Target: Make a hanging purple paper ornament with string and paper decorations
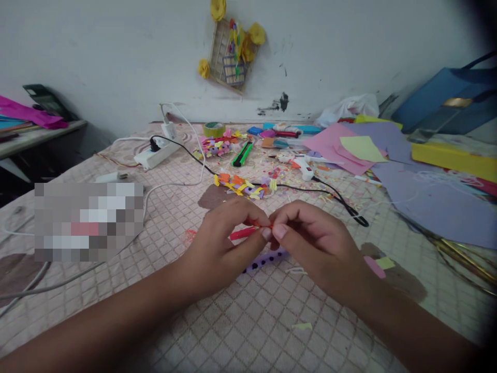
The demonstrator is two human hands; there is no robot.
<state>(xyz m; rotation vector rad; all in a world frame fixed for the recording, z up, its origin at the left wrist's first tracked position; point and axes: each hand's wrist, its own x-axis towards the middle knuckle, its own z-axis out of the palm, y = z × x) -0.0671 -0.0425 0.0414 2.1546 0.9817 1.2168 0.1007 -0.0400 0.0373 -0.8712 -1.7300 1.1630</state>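
Observation:
My left hand (229,241) and my right hand (316,241) meet in front of me, thumbs and forefingers pinched together. Between the fingertips shows a small orange piece (271,225), mostly covered, so its kind is not clear. Just behind my left thumb is a red, stick-like thing (243,233). A purple strip with black dots (267,260) lies below my hands, partly hidden by them. Beyond my fingers sits a bundle of orange, yellow and purple paper pieces (240,185).
A glue gun (305,168) with a black cord, a green cutter (243,154), a tape roll (214,129) and paper scraps lie farther back. Coloured paper sheets (430,191) cover the right side. A white power strip (157,153) with cables and a blurred-out thing (89,221) are left.

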